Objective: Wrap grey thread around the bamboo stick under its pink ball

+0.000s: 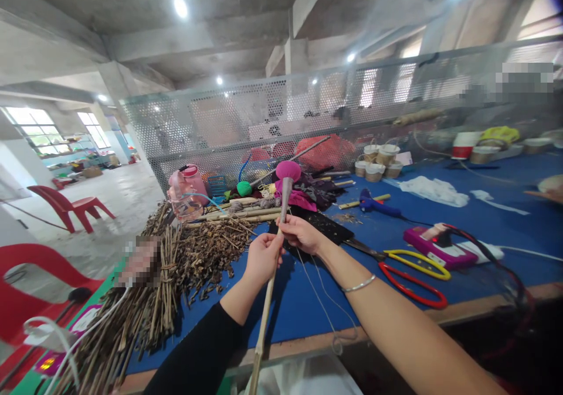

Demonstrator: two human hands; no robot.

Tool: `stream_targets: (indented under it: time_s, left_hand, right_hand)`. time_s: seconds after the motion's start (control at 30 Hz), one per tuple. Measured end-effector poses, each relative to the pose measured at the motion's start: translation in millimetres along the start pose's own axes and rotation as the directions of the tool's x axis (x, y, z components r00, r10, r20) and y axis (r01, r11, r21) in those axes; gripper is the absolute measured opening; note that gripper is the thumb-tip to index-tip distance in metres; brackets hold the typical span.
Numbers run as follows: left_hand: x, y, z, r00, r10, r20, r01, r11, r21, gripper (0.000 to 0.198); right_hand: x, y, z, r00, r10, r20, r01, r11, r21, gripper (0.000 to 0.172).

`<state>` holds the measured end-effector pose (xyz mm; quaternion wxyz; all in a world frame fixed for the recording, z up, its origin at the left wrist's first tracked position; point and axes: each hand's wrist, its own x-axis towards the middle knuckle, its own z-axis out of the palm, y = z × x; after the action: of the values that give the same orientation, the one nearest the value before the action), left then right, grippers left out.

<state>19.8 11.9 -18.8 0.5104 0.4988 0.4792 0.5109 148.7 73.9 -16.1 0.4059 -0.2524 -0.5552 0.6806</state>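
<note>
My left hand [262, 258] is closed round a long thin wooden stick [267, 301] that rises from the bottom edge up to a magenta fluffy ball [288, 171] at its top. Just right of it, my right hand [301, 233] pinches the stick's grey-wrapped upper part, and a thin thread [323, 307] hangs from it down to the table edge. Both hands hover above the blue-covered table [303, 301]. A silver bangle [359, 284] sits on my right wrist.
A heap of dry twigs [176, 272] lies left. Red and yellow scissors [413, 272], a blue glue gun [378, 206], a pink device [440, 251] with cables, white cloth [433, 191], paper cups [378, 162], a pink bottle [187, 193]. Perforated metal screen [308, 113] behind. Red chairs [70, 206] left.
</note>
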Motion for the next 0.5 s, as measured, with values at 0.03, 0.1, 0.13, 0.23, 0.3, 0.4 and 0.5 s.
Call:
stream_targets:
  time_s: [0.03, 0.1, 0.13, 0.23, 0.3, 0.4, 0.5]
  left_hand:
    - [-0.8, 1.0, 0.4, 0.999, -0.026, 0.047, 0.029, 0.997, -0.066, 0.036]
    - [-2.0, 1.1, 0.1, 0.989, -0.057, 0.134, 0.073, 0.99, -0.119, 0.039]
    - [-2.1, 0.1, -0.7, 0.989, -0.055, 0.139, 0.069, 0.993, -0.099, 0.04]
    - [-0.5, -3.2, -4.1, 1.0, 0.029, 0.005, -0.029, 0.998, 0.054, 0.034]
    - [1.4, -2.2, -6.4, 0.997, 0.052, -0.051, -0.048, 0.995, 0.091, 0.032]
    - [3.9, 4.4, -9.3, 0.997, -0.048, 0.063, 0.051, 0.998, -0.046, 0.034]
    - [5.0, 7.9, -11.3, 0.974, -0.098, 0.206, 0.131, 0.979, -0.154, 0.039]
  right_hand:
    - [-0.7, -0.6, 0.2, 1.0, -0.002, 0.012, 0.001, 1.0, 0.021, 0.033]
    - [-0.8, 0.1, 0.5, 1.0, 0.006, 0.016, -0.007, 1.0, 0.016, 0.034]
    - [-0.3, 1.4, 0.7, 1.0, 0.019, 0.011, -0.018, 1.0, -0.009, 0.033]
    - [2.5, 6.3, 2.2, 0.999, 0.046, -0.012, -0.047, 0.993, -0.104, 0.032]
    - [3.3, 7.2, 3.3, 0.999, 0.028, -0.023, -0.03, 0.993, -0.117, 0.033]
    - [1.3, 3.3, 3.2, 1.0, 0.001, -0.005, -0.001, 0.999, -0.041, 0.034]
    - [-1.9, -0.8, 0.7, 0.999, 0.023, 0.034, -0.024, 1.0, 0.015, 0.037]
